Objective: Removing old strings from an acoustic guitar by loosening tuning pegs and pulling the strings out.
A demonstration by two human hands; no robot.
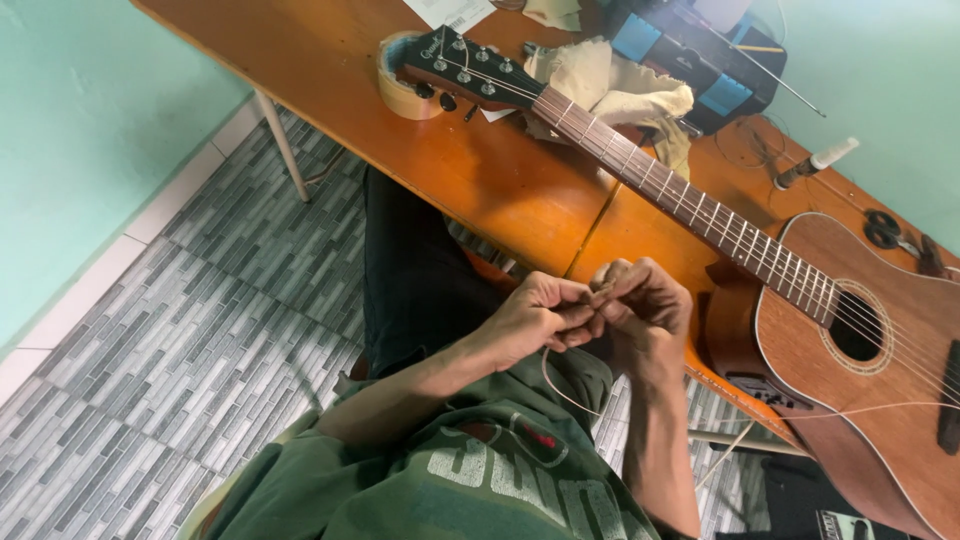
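Observation:
My left hand (535,318) and my right hand (645,305) meet in front of my chest, fingertips pinched together on a thin guitar string (562,392) that loops down below them. A brown acoustic guitar (860,340) lies on the orange wooden table (480,170), its neck (690,200) running up left to the dark headstock (455,65). Another loose string (880,408) trails across the guitar body toward my hands.
A roll of tape (398,92) sits under the headstock. A cream cloth (610,85) lies beside the neck, with a black and blue radio (690,50) behind it. A small bottle (815,162) and papers rest on the table. Grey patterned floor tiles (180,330) lie at left.

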